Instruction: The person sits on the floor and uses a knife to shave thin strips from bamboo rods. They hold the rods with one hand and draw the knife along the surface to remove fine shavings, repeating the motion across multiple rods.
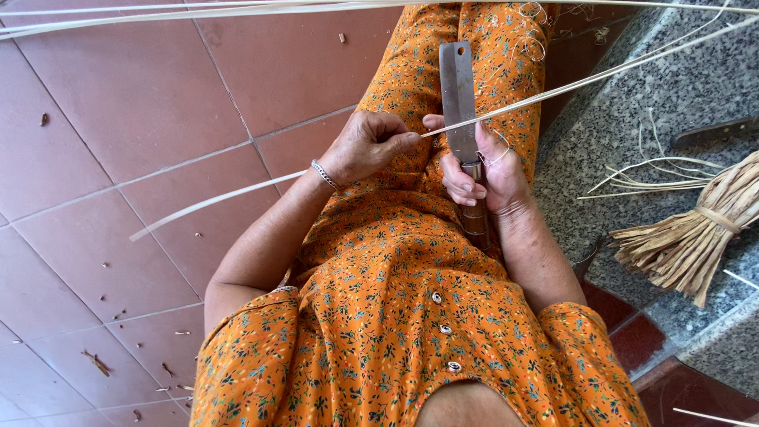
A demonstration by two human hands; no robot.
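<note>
Your dress (395, 316) is bright orange with a tiny floral print in green, white and red, plus small pale buttons (444, 329). The knife blade (458, 95) you're gripping is dull grey steel. That strip (553, 91) is pale cream, the bundle (696, 229) straw tan. Floor tiles (118, 142) are reddish-brown, the ledge (632, 126) speckled grey granite.

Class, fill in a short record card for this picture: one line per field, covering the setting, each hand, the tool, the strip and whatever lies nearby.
Setting: person seated, orange floral dress, red tiled floor
Left hand: pinches a thin pale strip
Right hand: grips the handle of a flat steel blade, blade pointing away from the body
Strip: runs across the blade, from the floor at left to the upper right
Wrist: silver bracelet on the left
Nearby: tied bundle of dry fibre on a grey speckled stone step
</note>
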